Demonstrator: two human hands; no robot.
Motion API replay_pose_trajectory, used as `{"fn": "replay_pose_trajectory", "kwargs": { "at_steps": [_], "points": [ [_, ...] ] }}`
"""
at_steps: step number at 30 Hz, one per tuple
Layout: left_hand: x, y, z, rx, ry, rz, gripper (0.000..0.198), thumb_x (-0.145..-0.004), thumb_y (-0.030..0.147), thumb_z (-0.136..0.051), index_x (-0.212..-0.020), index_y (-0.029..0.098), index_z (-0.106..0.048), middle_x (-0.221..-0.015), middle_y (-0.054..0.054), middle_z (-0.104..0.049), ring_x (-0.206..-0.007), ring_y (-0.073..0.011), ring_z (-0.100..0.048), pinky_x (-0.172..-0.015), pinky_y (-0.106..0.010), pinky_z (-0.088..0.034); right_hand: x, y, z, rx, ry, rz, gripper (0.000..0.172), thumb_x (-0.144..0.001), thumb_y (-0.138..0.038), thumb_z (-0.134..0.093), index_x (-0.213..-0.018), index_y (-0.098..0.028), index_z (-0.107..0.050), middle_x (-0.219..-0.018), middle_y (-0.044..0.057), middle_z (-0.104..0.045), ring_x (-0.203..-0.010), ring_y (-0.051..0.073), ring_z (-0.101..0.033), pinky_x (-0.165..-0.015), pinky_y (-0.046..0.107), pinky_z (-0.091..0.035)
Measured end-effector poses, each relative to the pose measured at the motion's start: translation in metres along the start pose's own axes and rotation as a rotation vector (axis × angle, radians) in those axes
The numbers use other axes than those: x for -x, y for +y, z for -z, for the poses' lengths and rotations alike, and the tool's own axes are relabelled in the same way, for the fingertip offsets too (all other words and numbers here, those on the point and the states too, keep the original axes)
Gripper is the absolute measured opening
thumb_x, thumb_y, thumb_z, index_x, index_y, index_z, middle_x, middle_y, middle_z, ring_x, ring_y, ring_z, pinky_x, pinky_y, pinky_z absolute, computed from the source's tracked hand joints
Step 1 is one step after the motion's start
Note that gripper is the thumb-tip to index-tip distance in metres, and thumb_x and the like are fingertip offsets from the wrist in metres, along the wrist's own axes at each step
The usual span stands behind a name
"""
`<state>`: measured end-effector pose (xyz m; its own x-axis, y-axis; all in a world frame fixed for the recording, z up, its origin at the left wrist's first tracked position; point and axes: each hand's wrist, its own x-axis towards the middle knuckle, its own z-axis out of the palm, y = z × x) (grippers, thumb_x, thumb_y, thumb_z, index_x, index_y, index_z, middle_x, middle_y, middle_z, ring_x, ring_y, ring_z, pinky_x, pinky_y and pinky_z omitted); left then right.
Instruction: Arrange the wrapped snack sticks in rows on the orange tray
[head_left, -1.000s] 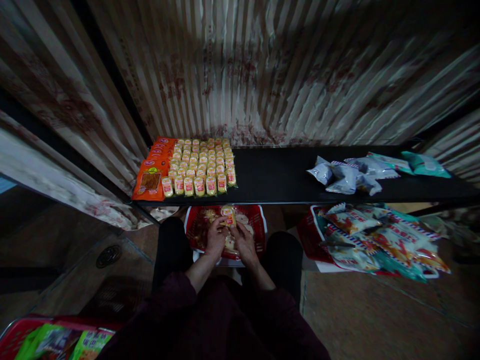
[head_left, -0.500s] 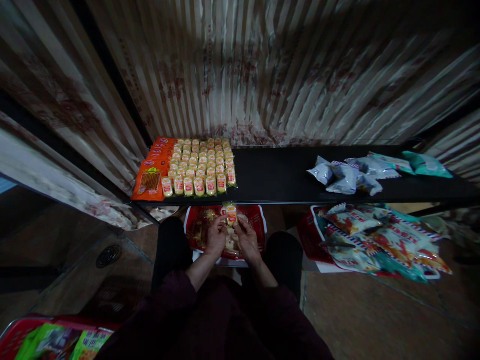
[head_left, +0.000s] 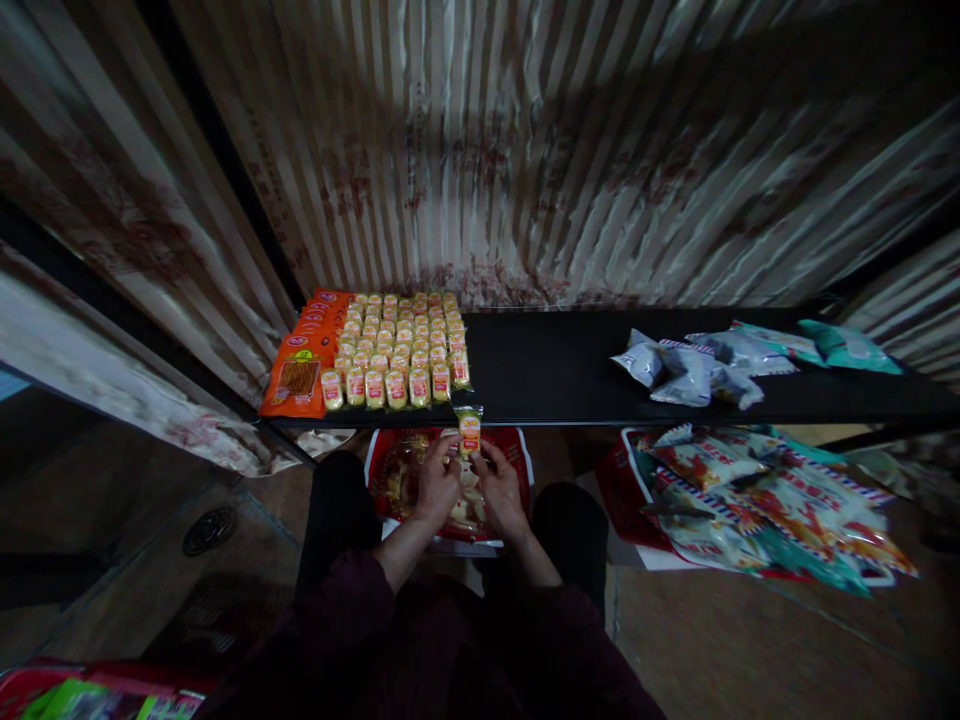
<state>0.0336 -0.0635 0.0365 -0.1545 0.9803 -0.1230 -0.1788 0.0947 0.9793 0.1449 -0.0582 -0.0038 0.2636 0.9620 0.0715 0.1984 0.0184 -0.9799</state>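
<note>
A small wrapped snack cake point(head_left: 469, 434) with a red-and-white label stands upright between my hands, at the shelf's front edge. My left hand point(head_left: 438, 488) pinches its left side with the fingertips. My right hand point(head_left: 499, 492) grips its lower right corner between thumb and finger. Below them sits a red basket point(head_left: 526, 462) holding more wrapped pieces, partly hidden by my hands. Rows of matching snack cakes point(head_left: 396, 388) stand close together on the left part of the black shelf point(head_left: 547, 365).
Orange snack bags point(head_left: 298, 375) lie at the shelf's left end. Silvery bags point(head_left: 686, 372) and teal bags point(head_left: 855, 345) lie at its right. A second red basket point(head_left: 624, 492) overflows with bags below. Another basket point(head_left: 112, 672) is at lower left. A pleated curtain point(head_left: 450, 150) hangs behind.
Both hands have raised the snack cake a little towards the shelf edge, and its top now overlaps that edge. The whole scene sits slightly lower in view.
</note>
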Motion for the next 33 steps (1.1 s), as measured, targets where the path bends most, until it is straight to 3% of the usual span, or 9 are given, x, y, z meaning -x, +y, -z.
{"fn": "replay_pose_trajectory", "kwargs": {
  "at_steps": [5, 9, 14, 22, 33],
  "points": [
    [-0.007, 0.008, -0.006, 0.016, 0.011, 0.007, 0.042, -0.065, -0.004, -0.056, -0.090, 0.025, -0.072, -0.098, -0.003, -0.061, -0.094, -0.0173, -0.054, -0.098, -0.029, -0.038, -0.010, -0.008, -0.003, -0.107, -0.003, -0.168, 0.047, -0.073, -0.043, -0.060, -0.112, -0.018, -0.064, -0.102, 0.009, -0.071, -0.088, 0.024, -0.066, -0.081, 0.041, -0.052],
    [-0.014, 0.016, -0.013, -0.014, 0.017, 0.016, 0.041, -0.065, -0.005, -0.055, -0.089, 0.024, -0.072, -0.099, -0.005, -0.059, -0.099, -0.0186, -0.053, -0.102, -0.030, -0.035, -0.022, -0.008, -0.002, -0.106, -0.008, -0.129, 0.044, -0.073, -0.042, -0.062, -0.110, -0.018, -0.065, -0.106, 0.008, -0.070, -0.096, 0.024, -0.065, -0.091, 0.042, -0.048],
    [-0.024, 0.021, -0.022, -0.037, 0.000, -0.088, 0.043, -0.064, -0.004, -0.056, -0.093, 0.024, -0.072, -0.105, -0.006, -0.058, -0.106, -0.0198, -0.053, -0.105, -0.030, -0.035, -0.044, -0.005, 0.001, -0.083, -0.025, -0.056, 0.041, -0.075, -0.041, -0.061, -0.109, -0.018, -0.064, -0.108, 0.009, -0.069, -0.097, 0.024, -0.064, -0.090, 0.041, -0.048],
    [-0.045, 0.026, -0.034, -0.598, -0.046, -0.263, 0.052, -0.075, 0.002, -0.044, -0.122, 0.016, -0.059, -0.122, -0.009, -0.054, -0.118, -0.0173, -0.049, -0.109, -0.031, -0.035, -0.077, -0.013, -0.001, -0.002, -0.040, 0.058, 0.038, -0.079, -0.041, -0.058, -0.108, -0.019, -0.065, -0.102, 0.007, -0.071, -0.091, 0.021, -0.064, -0.088, 0.037, -0.049],
    [-0.067, 0.024, -0.044, -0.757, -0.025, -0.292, 0.051, -0.073, 0.002, -0.044, -0.121, 0.010, -0.060, -0.128, -0.013, -0.054, -0.122, -0.0196, -0.048, -0.111, -0.033, -0.035, -0.108, -0.008, -0.011, 0.213, -0.050, 0.091, 0.034, -0.081, -0.037, -0.053, -0.109, -0.020, -0.064, -0.102, 0.007, -0.071, -0.090, 0.021, -0.064, -0.085, 0.034, -0.049]
  ]
}}
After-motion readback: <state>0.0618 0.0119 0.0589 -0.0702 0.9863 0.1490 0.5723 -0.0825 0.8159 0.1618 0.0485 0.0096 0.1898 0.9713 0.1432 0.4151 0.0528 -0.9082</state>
